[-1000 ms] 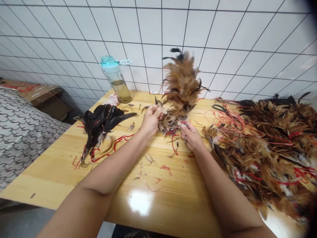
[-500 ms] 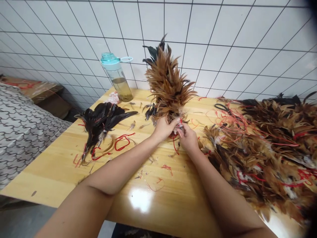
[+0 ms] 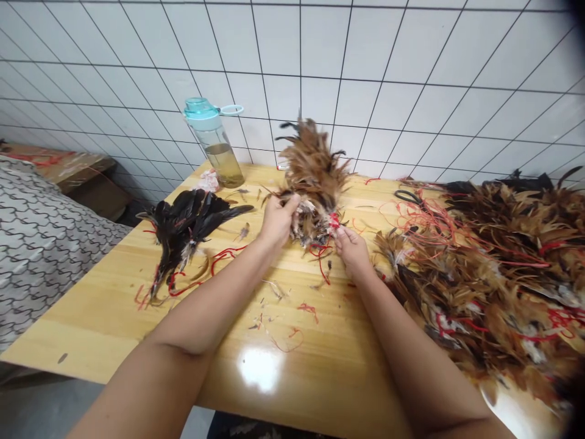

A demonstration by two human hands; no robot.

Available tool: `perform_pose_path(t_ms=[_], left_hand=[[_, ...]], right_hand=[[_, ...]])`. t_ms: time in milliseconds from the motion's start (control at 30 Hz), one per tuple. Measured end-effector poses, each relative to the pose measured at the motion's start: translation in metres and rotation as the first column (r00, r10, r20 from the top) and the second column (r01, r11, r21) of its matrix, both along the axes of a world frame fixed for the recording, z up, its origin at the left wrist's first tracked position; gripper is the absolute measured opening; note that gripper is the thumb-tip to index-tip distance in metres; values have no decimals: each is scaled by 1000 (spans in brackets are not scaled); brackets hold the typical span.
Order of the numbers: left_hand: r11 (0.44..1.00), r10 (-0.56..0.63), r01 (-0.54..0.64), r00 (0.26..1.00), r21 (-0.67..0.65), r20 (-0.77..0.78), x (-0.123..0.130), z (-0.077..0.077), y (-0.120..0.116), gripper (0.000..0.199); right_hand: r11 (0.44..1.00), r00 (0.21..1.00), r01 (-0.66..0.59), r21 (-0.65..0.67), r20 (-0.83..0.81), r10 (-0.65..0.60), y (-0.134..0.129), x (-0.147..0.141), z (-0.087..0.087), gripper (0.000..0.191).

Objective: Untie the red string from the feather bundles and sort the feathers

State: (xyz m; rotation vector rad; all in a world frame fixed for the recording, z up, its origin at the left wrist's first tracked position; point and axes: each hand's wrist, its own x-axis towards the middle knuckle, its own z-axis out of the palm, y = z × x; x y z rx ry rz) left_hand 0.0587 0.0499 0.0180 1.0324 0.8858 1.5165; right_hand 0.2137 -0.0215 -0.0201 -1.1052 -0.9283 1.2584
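Feathers [image 3: 315, 164] bundled at the frame's centre could slip loose if the left hand [image 3: 277, 221], pinching their left edge, and right hand [image 3: 353, 249], pinching their base by red string [image 3: 334, 219], pull unevenly.

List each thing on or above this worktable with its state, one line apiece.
Brown feather bundle: held, tips fanned upward
Left hand: pinching the bundle's left side
Right hand: pinching the bundle beside red string
Black feathers: bunched, lying down
Bottle: lid on, partly filled
Brown feather pile: heaped
Table: strewn with scraps
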Motion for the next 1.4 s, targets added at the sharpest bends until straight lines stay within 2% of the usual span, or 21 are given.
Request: perform_pose_path(t_ms=[33, 100, 200, 300, 400, 500, 567, 633, 700, 733, 800, 833, 867, 933, 1000, 1033, 1100, 1167, 1233, 1300, 1400], left_hand=[[1000, 9, -9, 1000, -3, 5, -5, 0, 4, 30], [1000, 8, -8, 1000, -19, -18, -11, -1, 9, 29], [999, -11, 7, 994, -31, -111, -14, -5, 12, 22], [997, -56, 42, 971, -66, -234, -14, -5, 10, 16], [989, -146, 137, 940, -50, -310, -18, -1, 9, 21], [972, -224, 235, 920, -6, -322, -24, 3, 9, 30], [958, -275, 286, 902, -15, -332, -27, 4, 10, 33], [949, -299, 313, 863, -33, -406, -30, 3, 12, 31], [963, -227, 268, 785, -13, -576, -32, 2, 14, 32], [975, -145, 222, 727, 30, -671, -32, 2, 14, 35], [974, 81, 123, 597, 191, -798, -33, 5, 11, 40], [953, 196, 91, 546, 290, -814, -32, 8, 9, 41], [920, 297, 71, 516, 386, -803, -32, 12, 5, 39], [845, 439, 48, 506, 532, -743, -29, 21, -6, 33], [807, 480, 50, 524, 588, -703, -24, 30, -18, 25], [808, 455, 80, 544, 584, -705, -20, 33, -23, 23], [837, 315, 196, 591, 511, -743, -12, 34, -32, 21], [871, 119, 321, 598, 372, -793, -3, 31, -38, 18], [901, -45, 371, 591, 222, -806, 6, 26, -42, 13], [934, -109, 335, 601, 125, -792, 14, 21, -44, 19], [976, -63, 206, 590, 74, -805, 18, 17, -45, 31]], right_hand=[[998, 997, 63, -12, -52, -64, 1, 3, 0, 35], [992, 980, 114, -55, -155, -122, 1, 11, 3, 40], [994, 961, 27, -108, -271, -55, 0, 18, 9, 46], [993, 934, -52, -102, -357, 12, -2, 21, 14, 49], [995, 921, -65, -70, -389, 32, -2, 26, 16, 46], [998, 927, -54, -37, -374, 36, -1, 34, 17, 33], [999, 930, -48, -18, -367, 38, -1, 38, 18, 27], [999, 930, -46, -10, -365, 39, -1, 40, 19, 25], [998, 931, -55, -10, -361, 48, -2, 39, 19, 25], [998, 933, -64, -7, -356, 57, -3, 38, 20, 25], [996, 938, -93, 4, -334, 89, -4, 36, 20, 27], [994, 941, -110, 12, -320, 108, -5, 35, 20, 27], [992, 943, -126, 19, -308, 126, -5, 33, 20, 29], [988, 944, -150, 27, -294, 151, -5, 31, 20, 30], [986, 944, -165, 31, -285, 167, -6, 30, 19, 32], [985, 944, -171, 33, -280, 174, -5, 29, 18, 33], [983, 946, -178, 40, -269, 182, -5, 27, 17, 35], [985, 950, -168, 44, -258, 174, -6, 23, 16, 39], [987, 958, -153, 41, -238, 158, -6, 18, 14, 43], [990, 970, -135, 40, -200, 141, -7, 13, 13, 44], [991, 991, -113, 69, -70, 118, -7, 4, 8, 41]])
